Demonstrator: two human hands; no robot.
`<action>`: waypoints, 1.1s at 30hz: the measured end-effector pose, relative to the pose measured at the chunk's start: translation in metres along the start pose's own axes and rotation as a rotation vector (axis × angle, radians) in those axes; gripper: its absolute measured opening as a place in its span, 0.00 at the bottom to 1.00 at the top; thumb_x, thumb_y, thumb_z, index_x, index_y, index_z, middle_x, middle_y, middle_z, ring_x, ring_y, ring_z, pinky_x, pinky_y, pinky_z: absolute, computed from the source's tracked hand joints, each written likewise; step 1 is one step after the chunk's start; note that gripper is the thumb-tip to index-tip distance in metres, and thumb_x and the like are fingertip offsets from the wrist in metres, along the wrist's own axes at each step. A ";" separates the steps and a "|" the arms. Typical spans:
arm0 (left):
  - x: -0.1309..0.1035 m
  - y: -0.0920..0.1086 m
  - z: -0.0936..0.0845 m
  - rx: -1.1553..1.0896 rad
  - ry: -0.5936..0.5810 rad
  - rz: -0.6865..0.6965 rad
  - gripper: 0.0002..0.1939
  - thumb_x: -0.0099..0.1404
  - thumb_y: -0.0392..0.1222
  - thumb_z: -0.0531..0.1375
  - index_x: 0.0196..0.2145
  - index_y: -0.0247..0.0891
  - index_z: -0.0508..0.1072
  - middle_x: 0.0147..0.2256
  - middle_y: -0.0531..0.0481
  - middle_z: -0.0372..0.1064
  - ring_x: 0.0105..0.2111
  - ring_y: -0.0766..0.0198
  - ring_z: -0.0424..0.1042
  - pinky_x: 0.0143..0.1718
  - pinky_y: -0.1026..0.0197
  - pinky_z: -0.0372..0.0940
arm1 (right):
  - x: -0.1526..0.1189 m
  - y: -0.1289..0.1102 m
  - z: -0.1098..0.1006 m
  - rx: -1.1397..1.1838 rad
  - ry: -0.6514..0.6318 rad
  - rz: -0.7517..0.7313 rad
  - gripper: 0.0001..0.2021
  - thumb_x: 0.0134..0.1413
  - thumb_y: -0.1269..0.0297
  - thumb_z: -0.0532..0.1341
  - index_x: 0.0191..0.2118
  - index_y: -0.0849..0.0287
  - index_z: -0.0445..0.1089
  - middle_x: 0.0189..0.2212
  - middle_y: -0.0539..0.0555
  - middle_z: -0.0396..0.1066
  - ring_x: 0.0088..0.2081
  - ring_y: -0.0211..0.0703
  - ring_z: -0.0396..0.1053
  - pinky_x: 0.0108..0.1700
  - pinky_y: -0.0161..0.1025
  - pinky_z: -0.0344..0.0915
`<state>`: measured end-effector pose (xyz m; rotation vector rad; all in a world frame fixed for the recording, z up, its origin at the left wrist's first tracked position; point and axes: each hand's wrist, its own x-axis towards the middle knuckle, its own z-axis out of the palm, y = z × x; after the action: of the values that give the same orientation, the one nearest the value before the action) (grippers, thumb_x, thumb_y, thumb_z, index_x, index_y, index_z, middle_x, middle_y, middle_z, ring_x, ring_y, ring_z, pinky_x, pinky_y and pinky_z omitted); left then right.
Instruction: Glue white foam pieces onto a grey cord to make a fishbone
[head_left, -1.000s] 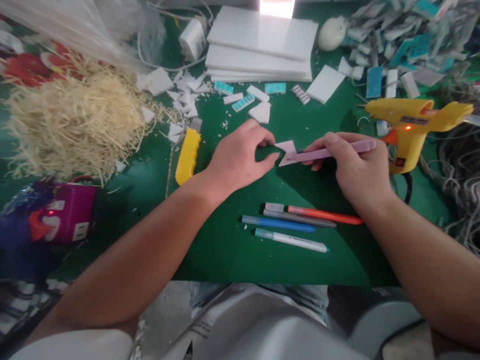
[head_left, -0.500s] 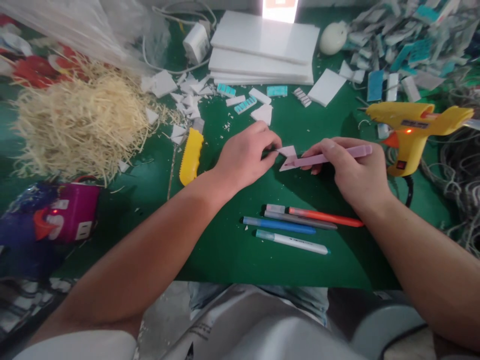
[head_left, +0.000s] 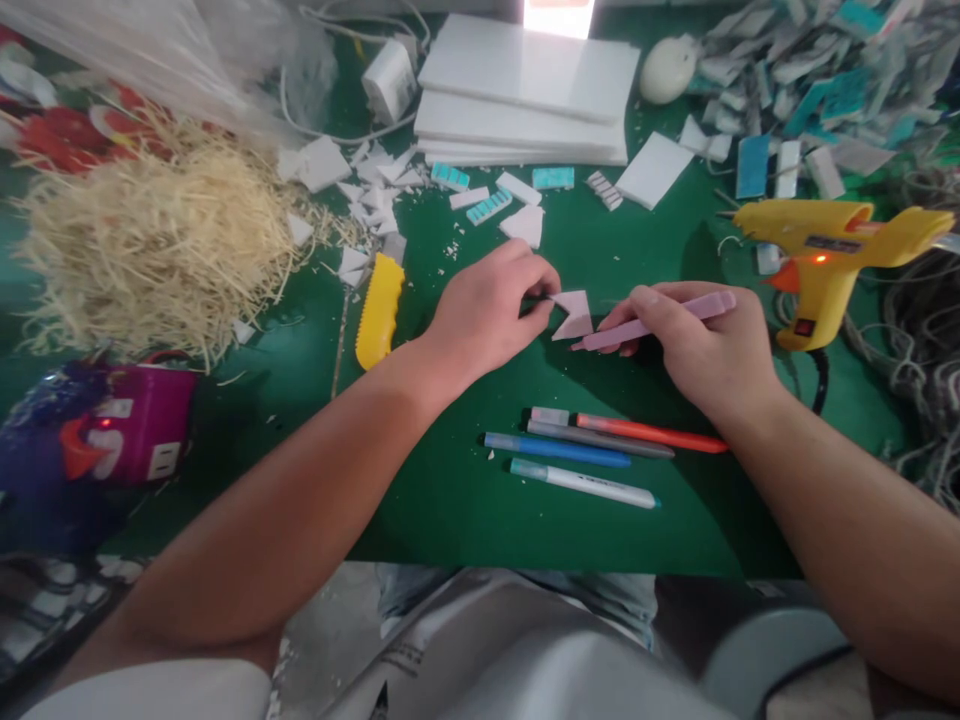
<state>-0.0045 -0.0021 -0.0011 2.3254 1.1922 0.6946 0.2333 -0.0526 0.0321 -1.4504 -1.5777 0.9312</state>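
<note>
My left hand (head_left: 499, 305) pinches one corner of a small pale pink foam piece (head_left: 576, 314) with a notch cut in its left side. In my right hand (head_left: 697, 335) is a pink marker (head_left: 652, 320), held like a pen, its tip pointing left just below the foam piece's lower edge. Whether the tip touches the piece I cannot tell. Nearer my body lie an orange marker (head_left: 652, 433), a grey marker (head_left: 600, 439), a blue marker (head_left: 559, 450) and a white marker with teal ends (head_left: 589, 485), beside a loose pink cap (head_left: 550, 415).
A yellow glue gun (head_left: 814, 255) stands at the right, its light lit. Left of my left hand lies a yellow cutter (head_left: 381, 312). White foam boards (head_left: 525, 75), foam scraps (head_left: 379, 185), straw-like shreds (head_left: 165, 235) and a purple power socket (head_left: 154, 425) surround the work area.
The marker tip has moved from the face of the foam piece to its lower edge, slightly down and left. The foam piece has turned a little in my left hand.
</note>
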 end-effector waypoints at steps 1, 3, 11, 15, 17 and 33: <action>0.000 0.000 0.000 -0.004 -0.001 -0.004 0.10 0.72 0.30 0.65 0.47 0.40 0.84 0.47 0.49 0.80 0.43 0.63 0.80 0.43 0.62 0.71 | 0.000 -0.001 0.000 0.001 0.004 0.004 0.21 0.71 0.45 0.72 0.27 0.47 0.85 0.24 0.51 0.82 0.24 0.43 0.76 0.30 0.41 0.74; 0.000 0.000 0.000 -0.009 -0.006 -0.012 0.10 0.72 0.30 0.66 0.47 0.40 0.84 0.47 0.49 0.80 0.42 0.63 0.80 0.43 0.62 0.71 | 0.000 -0.002 0.001 -0.007 0.022 0.003 0.19 0.71 0.44 0.72 0.30 0.48 0.86 0.24 0.50 0.81 0.25 0.43 0.76 0.30 0.41 0.75; 0.001 0.002 -0.002 -0.020 -0.015 -0.031 0.10 0.72 0.30 0.65 0.46 0.40 0.84 0.47 0.49 0.80 0.42 0.63 0.79 0.43 0.61 0.71 | 0.000 -0.005 0.003 0.046 0.017 0.025 0.20 0.69 0.43 0.73 0.28 0.47 0.86 0.25 0.51 0.83 0.24 0.43 0.75 0.30 0.41 0.75; 0.000 0.002 -0.002 -0.022 -0.014 -0.036 0.10 0.72 0.30 0.66 0.46 0.41 0.83 0.46 0.49 0.80 0.42 0.63 0.79 0.43 0.61 0.72 | 0.000 -0.005 0.002 0.029 0.002 0.016 0.20 0.68 0.43 0.74 0.27 0.47 0.85 0.24 0.51 0.83 0.23 0.43 0.74 0.28 0.42 0.74; 0.000 0.002 -0.001 -0.022 -0.020 -0.039 0.09 0.72 0.30 0.66 0.46 0.41 0.83 0.46 0.49 0.79 0.41 0.63 0.79 0.43 0.61 0.72 | 0.000 -0.004 0.002 0.028 -0.006 0.018 0.22 0.69 0.42 0.73 0.26 0.47 0.84 0.22 0.51 0.81 0.23 0.44 0.74 0.28 0.43 0.73; 0.000 0.003 -0.003 -0.033 -0.026 -0.044 0.09 0.72 0.31 0.66 0.46 0.41 0.83 0.47 0.49 0.80 0.41 0.62 0.79 0.43 0.61 0.72 | 0.000 -0.004 0.002 0.051 -0.021 0.045 0.21 0.70 0.44 0.73 0.26 0.48 0.84 0.24 0.52 0.82 0.24 0.45 0.77 0.29 0.43 0.74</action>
<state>-0.0046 -0.0033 0.0024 2.2674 1.2075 0.6624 0.2295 -0.0528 0.0351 -1.4501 -1.5311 1.0083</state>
